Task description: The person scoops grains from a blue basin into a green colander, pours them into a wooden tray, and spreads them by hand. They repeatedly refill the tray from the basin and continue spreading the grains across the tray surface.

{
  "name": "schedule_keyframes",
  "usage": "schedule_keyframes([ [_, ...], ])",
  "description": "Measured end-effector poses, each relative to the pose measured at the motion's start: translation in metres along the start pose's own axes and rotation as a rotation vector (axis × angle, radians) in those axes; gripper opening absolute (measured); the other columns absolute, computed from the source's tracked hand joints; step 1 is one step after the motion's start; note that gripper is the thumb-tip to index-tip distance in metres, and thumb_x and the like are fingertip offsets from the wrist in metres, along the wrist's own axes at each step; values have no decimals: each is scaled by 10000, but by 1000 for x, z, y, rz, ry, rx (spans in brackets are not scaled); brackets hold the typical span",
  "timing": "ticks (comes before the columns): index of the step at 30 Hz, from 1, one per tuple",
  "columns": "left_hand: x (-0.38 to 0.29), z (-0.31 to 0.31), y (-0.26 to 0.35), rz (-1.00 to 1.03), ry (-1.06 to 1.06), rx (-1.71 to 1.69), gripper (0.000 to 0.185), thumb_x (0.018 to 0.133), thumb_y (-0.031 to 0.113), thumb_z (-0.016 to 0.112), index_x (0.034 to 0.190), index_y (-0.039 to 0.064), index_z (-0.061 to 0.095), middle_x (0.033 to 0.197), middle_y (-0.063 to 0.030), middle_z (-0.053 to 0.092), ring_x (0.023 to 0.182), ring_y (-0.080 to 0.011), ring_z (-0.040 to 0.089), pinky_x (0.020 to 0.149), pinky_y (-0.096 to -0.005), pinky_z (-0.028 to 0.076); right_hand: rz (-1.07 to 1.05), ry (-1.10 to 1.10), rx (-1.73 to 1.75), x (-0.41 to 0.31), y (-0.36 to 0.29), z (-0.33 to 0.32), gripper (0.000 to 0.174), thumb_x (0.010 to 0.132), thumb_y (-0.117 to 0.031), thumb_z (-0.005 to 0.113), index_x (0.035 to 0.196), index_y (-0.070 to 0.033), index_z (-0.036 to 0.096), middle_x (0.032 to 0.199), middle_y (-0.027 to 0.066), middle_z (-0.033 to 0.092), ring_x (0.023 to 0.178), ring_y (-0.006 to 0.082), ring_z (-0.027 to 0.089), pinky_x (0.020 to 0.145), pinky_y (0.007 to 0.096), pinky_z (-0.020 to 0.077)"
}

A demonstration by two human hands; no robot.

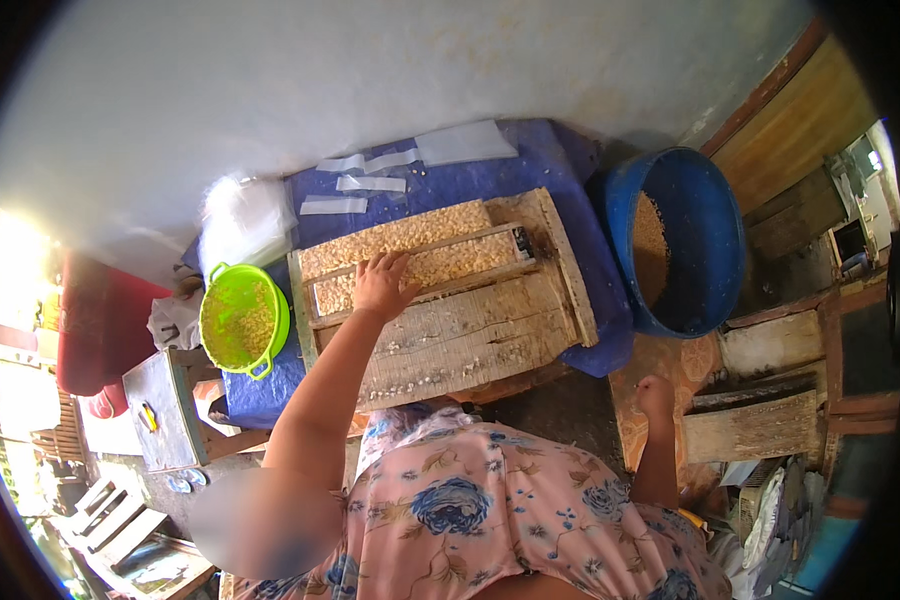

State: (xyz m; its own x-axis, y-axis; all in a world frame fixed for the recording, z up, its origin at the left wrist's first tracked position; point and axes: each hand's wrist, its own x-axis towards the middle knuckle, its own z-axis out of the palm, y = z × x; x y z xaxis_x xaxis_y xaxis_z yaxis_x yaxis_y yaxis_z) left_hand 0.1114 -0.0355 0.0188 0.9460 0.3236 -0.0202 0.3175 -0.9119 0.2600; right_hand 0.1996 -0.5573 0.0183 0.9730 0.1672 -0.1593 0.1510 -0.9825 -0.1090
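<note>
My left hand [382, 283] lies palm down with spread fingers on soybean-like pieces [461, 260] that fill a narrow wooden frame [450, 286]. The frame rests on a worn wooden board [465, 337] with raised end strips. Behind it on the board lies a long block of the same pale pieces [397, 234]. My right hand [654, 396] is off the table at the right, with its fingers curled; nothing is seen in it. A lime-green colander or basin [272, 300] with more pale pieces stands left of the board.
Plastic sheets and strips [371, 184] lie on the blue table cover [427, 195] towards the wall. A stack of clear plastic bags [251, 217] is at the back left. At the right stands a blue drum [709, 225] with brown grainy stuff inside. A cutter [148, 417] lies on a small stand at the left.
</note>
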Motion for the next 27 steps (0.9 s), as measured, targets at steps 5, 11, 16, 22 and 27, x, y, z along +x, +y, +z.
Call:
schedule_keyframes([
  [5,9,16,-17,106,178,-96,311,791,324,584,1069,186,606,1123,-30,562,1119,-244,455,960,-407,331,-121,113,528,24,-81,-16,95,734,-67,643,820,-31,632,744,125,621,682,226,606,632,307,462],
  [11,12,22,-19,187,325,-180,137,777,249,599,888,190,653,1003,12,607,984,-231,533,841,-399,421,-394,88,854,45,-244,-29,126,740,-80,656,853,-27,642,770,115,626,698,215,613,635,291,470],
  [16,11,22,-17,200,390,-233,85,741,201,620,815,173,652,939,32,603,921,-214,548,782,-380,446,-604,99,730,59,-344,-10,114,752,-89,634,848,-26,634,802,126,621,733,294,592,649,368,472],
  [22,11,25,-18,203,406,-279,108,726,166,639,828,140,662,920,-5,612,908,-238,552,772,-381,450,-735,79,454,72,-388,20,79,774,-95,587,837,-56,616,827,111,617,815,294,579,694,384,476],
  [27,11,29,-19,212,434,-292,95,720,161,643,809,134,663,904,2,610,891,-232,553,767,-380,450,-784,141,408,75,-394,35,76,771,-92,577,822,-64,627,823,110,611,817,291,576,708,386,474],
])
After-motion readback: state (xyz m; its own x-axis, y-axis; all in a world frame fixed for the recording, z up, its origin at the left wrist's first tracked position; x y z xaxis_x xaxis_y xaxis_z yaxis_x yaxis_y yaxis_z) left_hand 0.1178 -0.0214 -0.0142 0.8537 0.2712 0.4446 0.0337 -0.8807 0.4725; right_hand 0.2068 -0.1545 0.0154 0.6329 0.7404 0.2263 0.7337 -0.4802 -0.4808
